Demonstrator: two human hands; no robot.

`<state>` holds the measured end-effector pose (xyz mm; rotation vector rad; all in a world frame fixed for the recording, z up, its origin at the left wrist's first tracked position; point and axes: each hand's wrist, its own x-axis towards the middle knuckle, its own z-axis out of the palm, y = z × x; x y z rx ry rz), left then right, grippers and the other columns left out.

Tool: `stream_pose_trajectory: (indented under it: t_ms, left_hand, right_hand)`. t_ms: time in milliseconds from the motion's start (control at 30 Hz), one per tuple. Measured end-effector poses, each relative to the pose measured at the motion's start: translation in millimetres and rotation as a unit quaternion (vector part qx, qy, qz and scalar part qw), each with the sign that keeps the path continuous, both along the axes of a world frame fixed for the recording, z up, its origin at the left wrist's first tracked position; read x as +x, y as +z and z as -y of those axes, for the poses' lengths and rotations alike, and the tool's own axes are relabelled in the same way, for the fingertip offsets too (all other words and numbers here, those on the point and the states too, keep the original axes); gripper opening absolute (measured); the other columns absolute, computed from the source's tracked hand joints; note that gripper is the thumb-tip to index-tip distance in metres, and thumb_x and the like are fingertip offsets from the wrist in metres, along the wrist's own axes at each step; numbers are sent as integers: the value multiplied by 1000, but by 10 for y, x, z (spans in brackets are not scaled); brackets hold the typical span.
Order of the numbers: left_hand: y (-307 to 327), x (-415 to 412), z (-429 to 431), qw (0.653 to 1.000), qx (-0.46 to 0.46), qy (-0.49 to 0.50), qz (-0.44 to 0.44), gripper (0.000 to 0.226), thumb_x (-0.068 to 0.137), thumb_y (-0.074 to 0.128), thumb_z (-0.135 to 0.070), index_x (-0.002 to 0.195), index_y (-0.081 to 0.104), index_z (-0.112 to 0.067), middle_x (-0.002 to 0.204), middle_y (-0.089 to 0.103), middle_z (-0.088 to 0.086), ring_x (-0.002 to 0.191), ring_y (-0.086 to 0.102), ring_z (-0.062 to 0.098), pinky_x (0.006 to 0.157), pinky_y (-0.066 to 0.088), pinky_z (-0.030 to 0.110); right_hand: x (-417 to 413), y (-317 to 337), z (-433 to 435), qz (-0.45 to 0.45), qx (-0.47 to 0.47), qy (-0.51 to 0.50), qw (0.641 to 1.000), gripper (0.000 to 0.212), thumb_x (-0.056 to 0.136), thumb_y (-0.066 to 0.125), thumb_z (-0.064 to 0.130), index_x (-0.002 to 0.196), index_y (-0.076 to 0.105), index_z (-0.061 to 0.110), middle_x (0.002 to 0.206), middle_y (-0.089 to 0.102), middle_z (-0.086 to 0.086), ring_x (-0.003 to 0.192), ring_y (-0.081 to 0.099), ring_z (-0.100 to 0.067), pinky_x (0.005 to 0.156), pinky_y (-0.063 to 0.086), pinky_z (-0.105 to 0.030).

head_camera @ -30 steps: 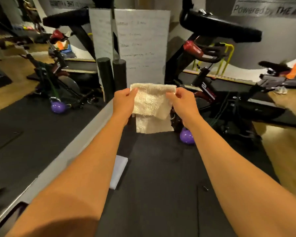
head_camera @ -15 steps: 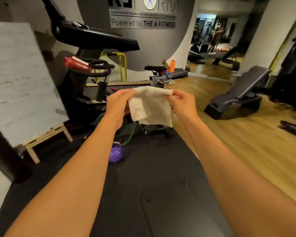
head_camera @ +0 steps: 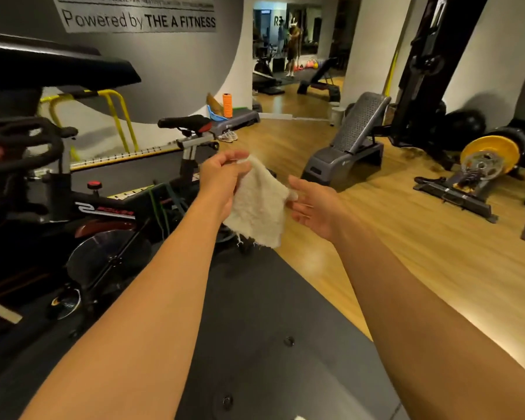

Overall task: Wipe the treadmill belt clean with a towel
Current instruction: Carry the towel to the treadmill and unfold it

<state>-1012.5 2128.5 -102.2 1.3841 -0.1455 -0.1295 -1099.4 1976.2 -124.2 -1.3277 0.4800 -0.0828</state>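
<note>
**Gym floor below, towel hanging from a single pinch**

The towel (head_camera: 259, 204), a small cream rag with frayed threads along its lower edge, hangs in mid-air between the two hands, well above the floor. The left hand (head_camera: 222, 180) pinches its top corner, fingers and thumb curled onto the cloth. The right hand (head_camera: 312, 204) is spread palm-up with relaxed fingers, just at the towel's right edge. Whether it touches the cloth I cannot tell, but it grips nothing.

That one-corner hold is the first risk. If the pinch loosens, the rag would likely drop onto the dark panel (head_camera: 255, 374) under the arms or onto the wooden floor (head_camera: 391, 253), pick up grit, and later smear it across the belt.

Wiping with the cloth loose like this would probably make it bunch under the palm and leave streaks. The frayed threads might also snag on the screw heads (head_camera: 289, 341) set in that panel.

I cannot pick out the belt itself, so the panel may or may not belong to the treadmill. Reaching down without looking there could mean wiping the wrong surface.

The exercise bike (head_camera: 103, 207) stands close on the left, and a swinging elbow could catch its frame.
</note>
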Motion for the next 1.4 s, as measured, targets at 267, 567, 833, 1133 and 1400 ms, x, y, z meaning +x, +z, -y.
stream_pose_trajectory:
  t_ms: [267, 567, 833, 1133, 1400]
  left_hand:
    - [162, 1370, 1362, 997, 47, -39, 48, 27, 77, 67, 4, 82, 73, -21, 106, 68, 9, 101, 65, 26, 91, 54, 40]
    - [198, 2871, 2675, 992, 49, -105, 52, 29, 80, 66, 4, 83, 74, -24, 108, 65, 6, 102, 62, 25, 86, 55, 37]
    - [115, 4564, 3731, 991, 58, -108, 52, 20, 76, 74, -7, 80, 75, -26, 103, 69, 4, 100, 63, 25, 88, 53, 42]
    - [9, 6170, 5157, 990, 63, -94, 84, 17, 77, 76, -10, 79, 72, -27, 98, 69, 1, 100, 62, 22, 85, 53, 32]
    - [-48, 7553, 6310, 994, 70, -53, 62, 28, 79, 69, 1, 90, 72, -25, 102, 70, 5, 102, 64, 23, 90, 54, 42]
  right_hand:
    - [1146, 51, 1408, 24, -43, -8, 999, 33, 86, 71, 31, 111, 69, 9, 85, 64, -8, 74, 56, -18, 68, 49, -30]
    - [2741, -25, 2590, -76, -78, 22, 994, 45, 83, 67, 54, 111, 67, 19, 112, 67, -4, 97, 66, -24, 67, 55, -32]
    - [4165, 83, 3637, 32, 22, -144, 989, 32, 85, 70, 4, 114, 62, 14, 111, 64, -12, 94, 62, -30, 74, 51, -37]
    - [5690, 147, 5024, 7, 32, -182, 983, 15, 89, 64, 9, 101, 67, 19, 82, 60, -4, 79, 58, -16, 73, 55, -32]
    - [7335, 17, 6447, 81, -43, -177, 980, 25, 84, 69, 1, 103, 66, 18, 99, 69, -1, 95, 65, -16, 79, 57, -28]
